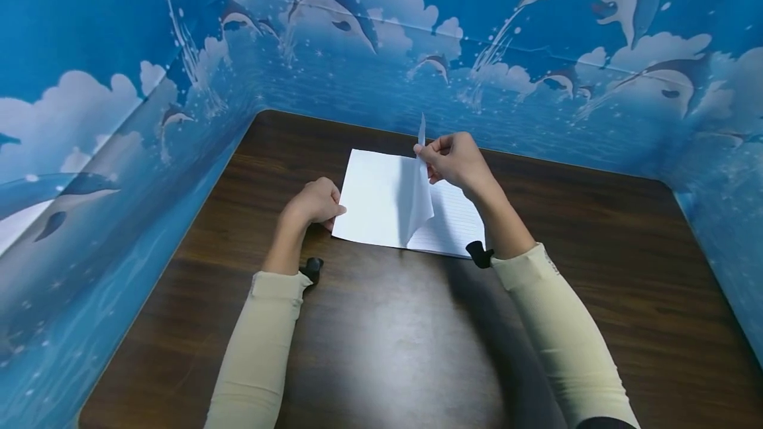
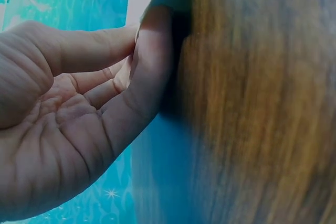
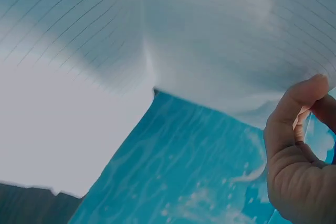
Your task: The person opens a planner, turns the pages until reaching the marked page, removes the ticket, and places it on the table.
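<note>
An open notebook (image 1: pixel 378 197) lies on the dark wooden table, its left page looking blank and its right page (image 1: pixel 450 224) ruled with lines. My right hand (image 1: pixel 456 159) pinches one leaf (image 1: pixel 422 197) near its upper edge and holds it raised, standing up from the middle of the book. In the right wrist view that lifted leaf (image 3: pixel 210 40) shows faint ruling, with my thumb and finger at its edge. At the left edge of the notebook, my left hand (image 1: pixel 317 200) grips the page edge, thumb on top and fingers beneath, as the left wrist view also shows.
The brown table (image 1: pixel 369 330) extends around the notebook on every side. A blue cloth wall (image 1: pixel 357 85) printed with dolphins and clouds rises along the back and both sides. Small black mounts (image 1: pixel 479 254) sit at both wrists.
</note>
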{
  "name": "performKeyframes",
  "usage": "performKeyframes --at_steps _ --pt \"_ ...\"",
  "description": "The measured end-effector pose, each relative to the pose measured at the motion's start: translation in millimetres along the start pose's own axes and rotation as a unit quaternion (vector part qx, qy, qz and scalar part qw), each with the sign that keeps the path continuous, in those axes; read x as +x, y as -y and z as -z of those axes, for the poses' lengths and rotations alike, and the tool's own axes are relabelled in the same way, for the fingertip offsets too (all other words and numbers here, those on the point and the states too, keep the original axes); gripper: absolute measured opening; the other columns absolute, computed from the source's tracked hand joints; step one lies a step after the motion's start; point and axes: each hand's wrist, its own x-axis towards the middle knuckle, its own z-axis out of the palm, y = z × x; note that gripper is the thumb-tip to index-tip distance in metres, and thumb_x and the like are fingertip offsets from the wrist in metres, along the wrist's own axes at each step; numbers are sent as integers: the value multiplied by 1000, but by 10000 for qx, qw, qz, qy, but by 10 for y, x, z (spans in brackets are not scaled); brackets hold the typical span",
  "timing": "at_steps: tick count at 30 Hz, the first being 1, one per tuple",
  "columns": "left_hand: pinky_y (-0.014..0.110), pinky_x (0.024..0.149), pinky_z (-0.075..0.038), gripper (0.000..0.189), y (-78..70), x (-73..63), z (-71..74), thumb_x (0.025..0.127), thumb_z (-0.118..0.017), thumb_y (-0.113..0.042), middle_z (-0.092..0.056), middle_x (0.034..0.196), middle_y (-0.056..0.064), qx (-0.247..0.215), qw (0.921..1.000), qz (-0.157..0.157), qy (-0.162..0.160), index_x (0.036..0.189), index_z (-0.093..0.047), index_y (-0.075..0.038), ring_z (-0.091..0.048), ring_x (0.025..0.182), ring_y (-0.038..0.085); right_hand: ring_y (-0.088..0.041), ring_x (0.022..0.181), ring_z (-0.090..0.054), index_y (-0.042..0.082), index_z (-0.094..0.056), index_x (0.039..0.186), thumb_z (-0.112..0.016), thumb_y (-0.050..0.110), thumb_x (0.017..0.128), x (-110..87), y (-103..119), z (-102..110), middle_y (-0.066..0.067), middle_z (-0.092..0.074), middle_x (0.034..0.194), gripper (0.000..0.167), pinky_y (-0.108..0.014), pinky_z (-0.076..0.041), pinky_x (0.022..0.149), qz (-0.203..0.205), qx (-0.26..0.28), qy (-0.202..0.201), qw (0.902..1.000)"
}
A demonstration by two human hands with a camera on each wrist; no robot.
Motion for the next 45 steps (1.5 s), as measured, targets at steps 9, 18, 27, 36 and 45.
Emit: performKeyframes --at_steps 9,18,27,36,45 --pt "28 58 -51 46 -1 19 -32 106 -63 -7 -52 55 2 73 9999 5 -69 64 -44 -12 -67 54 14 -11 60 -64 -5 -73 92 -68 27 108 148 179 -377 -2 -63 65 36 -34 -65 70 310 -100 310 9990" --pt "26 59 -54 31 -33 38 -3 104 -66 -7 -62 64 5 185 9998 75 -80 74 -57 -6 -68 56 12 -8 56 -65 -7 -77 98 -69 27 107 383 186 -850 0 -66 64 35 -28 -61 68 203 -501 373 9978" --pt "24 56 -53 29 -16 46 -6 105 -64 -5 -60 66 5 72 9999 86 -4 77 -55 -5 -66 55 11 -7 51 -59 6 -71 79 -67 24 108 542 37 -1331 0 -66 58 34 -22 -44 57 241 -1077 420 9930" --pt "23 52 -46 42 -10 52 15 102 -47 4 -48 53 0 -71 9997 -151 181 63 -44 -11 -61 49 12 -6 50 -58 11 -63 77 -64 21 109 614 -86 -1449 6 -60 53 34 -21 -43 59 7 -1325 786 9881" --pt "29 62 -56 51 -30 4 34 113 -51 -12 -57 54 3 -157 9989 -290 330 63 -58 -4 -62 51 14 -11 64 -53 4 -75 91 -61 18 108 572 -30 -1406 4 -60 69 26 -22 -41 62 383 -2021 1354 9692"
